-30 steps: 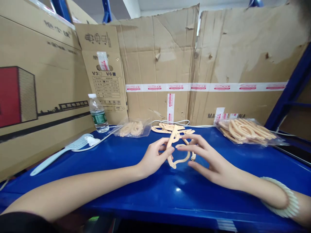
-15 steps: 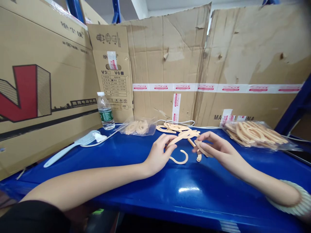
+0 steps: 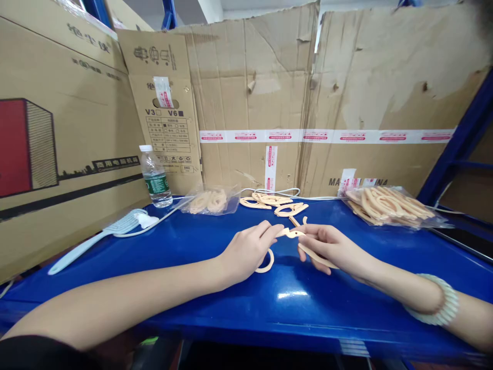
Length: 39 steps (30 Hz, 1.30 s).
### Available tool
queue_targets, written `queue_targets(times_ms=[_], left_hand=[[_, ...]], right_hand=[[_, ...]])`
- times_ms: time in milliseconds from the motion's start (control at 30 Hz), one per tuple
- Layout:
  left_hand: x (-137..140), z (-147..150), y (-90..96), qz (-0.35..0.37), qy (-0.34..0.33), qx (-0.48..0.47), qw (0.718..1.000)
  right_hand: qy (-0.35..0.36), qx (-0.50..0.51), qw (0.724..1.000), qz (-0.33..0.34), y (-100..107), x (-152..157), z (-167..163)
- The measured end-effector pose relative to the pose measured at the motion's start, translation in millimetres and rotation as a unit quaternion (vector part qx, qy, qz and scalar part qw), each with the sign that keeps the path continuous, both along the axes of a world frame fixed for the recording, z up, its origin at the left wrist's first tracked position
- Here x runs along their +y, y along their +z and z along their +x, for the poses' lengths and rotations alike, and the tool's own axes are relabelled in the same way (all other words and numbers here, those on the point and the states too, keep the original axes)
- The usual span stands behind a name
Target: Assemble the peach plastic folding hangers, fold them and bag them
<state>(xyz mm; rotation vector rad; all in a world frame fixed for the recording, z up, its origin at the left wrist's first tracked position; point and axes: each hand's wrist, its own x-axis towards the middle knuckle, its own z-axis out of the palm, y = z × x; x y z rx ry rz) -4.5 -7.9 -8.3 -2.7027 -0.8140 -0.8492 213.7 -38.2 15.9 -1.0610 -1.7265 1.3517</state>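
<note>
My left hand (image 3: 246, 252) is closed on a beige plastic hanger piece (image 3: 283, 233), its fingers hiding much of it. My right hand (image 3: 331, 246) pinches the pierced end (image 3: 296, 234) of the joined hanger parts, where a small dark hole shows. A slim beige hanger arm (image 3: 316, 256) slants down to the right across that hand's fingers. Below my left hand, a curved hanger hook (image 3: 266, 263) lies on the blue table, partly covered by the hand. Just beyond the hands rest more beige folding hanger pieces (image 3: 291, 209).
A clear bag of hanger parts (image 3: 389, 205) lies at the right, and a smaller bag (image 3: 210, 200) at centre left. Farther left are a water bottle (image 3: 156, 177) and a pale blue brush (image 3: 103, 234). Cardboard walls (image 3: 246, 92) close off the back of the blue table (image 3: 239, 313).
My hands have come together, and the pieces they hold now meet. The left hand has turned palm-down and covers more of the hook. The whole view has shifted slightly.
</note>
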Motion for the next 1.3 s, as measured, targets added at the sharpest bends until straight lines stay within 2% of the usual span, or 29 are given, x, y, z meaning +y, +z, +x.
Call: queue_targets(times_ms=[133, 233, 500, 633, 700, 767, 800, 867, 933, 1000, 1067, 1100, 1167, 1233, 1300], left_hand=[[-5.2, 2.2, 3.6, 0.112, 0.011, 0.06, 0.992], [-7.9, 4.6, 6.4, 0.165, 0.01, 0.079, 0.983], [-12.6, 7.5, 12.3, 0.279, 0.019, 0.088, 0.956], [-13.4, 7.8, 12.9, 0.294, 0.01, 0.089, 0.952], [-11.9, 7.2, 12.1, 0.264, 0.01, 0.09, 0.96], [-9.9, 6.0, 10.9, 0.214, 0.012, 0.092, 0.973], [-8.9, 5.4, 10.5, 0.183, 0.013, 0.09, 0.979], [-7.0, 4.1, 10.6, 0.114, 0.016, 0.073, 0.991], [-4.7, 3.1, 11.9, 0.015, 0.026, 0.032, 0.999], [-1.0, 2.8, 13.6, -0.116, 0.041, -0.041, 0.992], [4.2, 3.3, 14.5, -0.268, 0.045, -0.131, 0.953], [7.2, 3.9, 14.5, -0.347, 0.044, -0.18, 0.919], [12.9, 5.0, 13.7, -0.486, 0.032, -0.27, 0.83], [16.8, 5.6, 12.6, -0.57, 0.012, -0.349, 0.744], [18.1, 5.7, 12.2, -0.594, -0.008, -0.416, 0.688]], right_hand=[[0.075, -0.007, 0.996, -0.039, -5.3, -3.8, -0.6], [0.098, -0.022, 0.994, -0.044, -8.0, -7.0, -0.9], [0.046, -0.126, 0.99, 0.037, -4.8, -15.0, -3.5], [0.035, -0.177, 0.979, 0.096, -5.1, -17.6, -5.8], [0.031, -0.215, 0.955, 0.201, -6.4, -18.2, -5.8], [0.035, -0.248, 0.917, 0.31, -5.4, -18.4, -4.3], [0.035, -0.253, 0.906, 0.339, -3.1, -18.0, -2.6], [0.018, -0.238, 0.909, 0.342, 5.3, -15.1, 3.6], [-0.025, -0.223, 0.906, 0.359, 17.0, -7.9, 14.3], [-0.058, -0.247, 0.866, 0.43, 27.0, 4.0, 28.4], [-0.045, -0.291, 0.828, 0.477, 30.9, 18.8, 42.9], [-0.034, -0.309, 0.817, 0.485, 29.9, 26.4, 49.1], [-0.011, -0.33, 0.808, 0.489, 23.2, 40.0, 58.1], [0.006, -0.339, 0.803, 0.489, 13.5, 50.4, 62.4], [0.018, -0.346, 0.802, 0.487, 4.8, 57.4, 63.6]])
